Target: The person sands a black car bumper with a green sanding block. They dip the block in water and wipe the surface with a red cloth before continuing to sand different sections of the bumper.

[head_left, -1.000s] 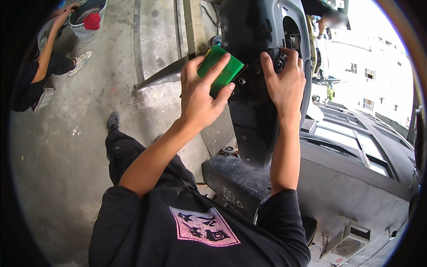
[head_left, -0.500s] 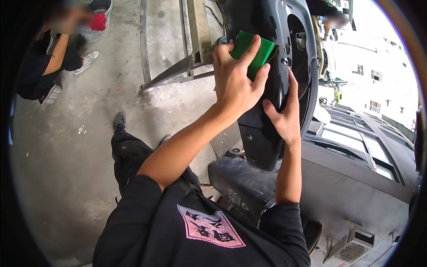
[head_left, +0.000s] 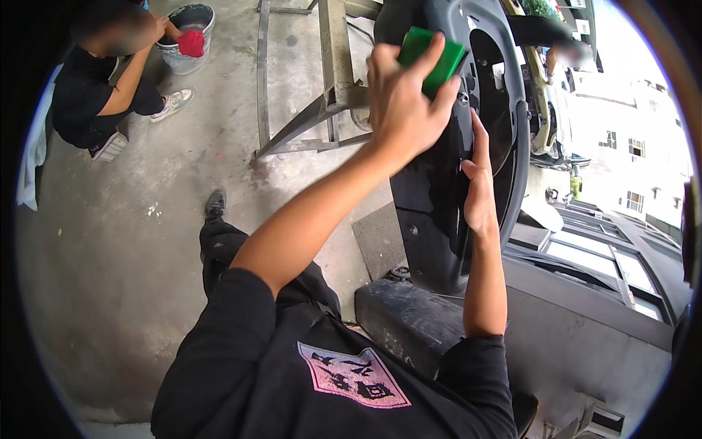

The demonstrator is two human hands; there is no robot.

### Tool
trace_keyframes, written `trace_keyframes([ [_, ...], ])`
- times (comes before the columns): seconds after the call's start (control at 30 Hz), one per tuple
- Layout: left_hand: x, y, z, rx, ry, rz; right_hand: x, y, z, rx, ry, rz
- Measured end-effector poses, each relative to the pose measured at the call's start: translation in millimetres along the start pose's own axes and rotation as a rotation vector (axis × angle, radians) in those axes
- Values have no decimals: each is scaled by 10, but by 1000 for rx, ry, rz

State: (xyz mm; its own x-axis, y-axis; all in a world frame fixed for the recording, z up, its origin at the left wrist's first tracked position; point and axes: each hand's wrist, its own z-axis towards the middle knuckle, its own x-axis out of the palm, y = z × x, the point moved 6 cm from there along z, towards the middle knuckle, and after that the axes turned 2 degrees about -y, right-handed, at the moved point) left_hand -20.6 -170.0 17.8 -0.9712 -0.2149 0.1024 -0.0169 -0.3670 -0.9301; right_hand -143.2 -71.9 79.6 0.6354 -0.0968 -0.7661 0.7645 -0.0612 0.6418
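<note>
My left hand (head_left: 406, 99) is closed round a green sanding block (head_left: 437, 58) and presses it onto the dark, glossy car door (head_left: 428, 212). Its fingers lie over the block's top and side; the block's underside is hidden. Lower along the door's right-hand edge rests my right hand (head_left: 480, 192). One finger stretches out along the panel and the thumb lies beside the inner rim. The rest of its fingers are partly out of sight. Between the two hands runs a shiny ridge with openings to its right.
A metal stand (head_left: 338, 73) is beside the door at left. A person (head_left: 99, 95) sits at far left by a grey bucket (head_left: 179, 62) with a red cloth (head_left: 191, 44). A black bin (head_left: 409, 322) lies below the door. Another person's dark sleeve (head_left: 537, 31) shows at upper right.
My left hand has slid the block up and slightly right along the door. The right hand's thumb has drawn in toward the rim. The whole view has shifted slightly, showing more of the seated person.
</note>
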Motion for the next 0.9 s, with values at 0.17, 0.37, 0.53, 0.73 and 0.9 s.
trace_keyframes([
  [0.17,-153,-178,-400,181,113,-3,-5,20,-19,27,-2,0],
  [0.37,37,104,335,252,13,29,-2,84,-8,-21,-44,-88],
  [0.53,-96,139,182,284,99,-1,32,183,10,-10,-34,-68],
  [0.73,-163,7,-272,150,106,-54,2,141,-12,-11,-57,-57],
  [0.9,63,57,316,104,-3,-119,51,203,33,76,-26,-97],
])
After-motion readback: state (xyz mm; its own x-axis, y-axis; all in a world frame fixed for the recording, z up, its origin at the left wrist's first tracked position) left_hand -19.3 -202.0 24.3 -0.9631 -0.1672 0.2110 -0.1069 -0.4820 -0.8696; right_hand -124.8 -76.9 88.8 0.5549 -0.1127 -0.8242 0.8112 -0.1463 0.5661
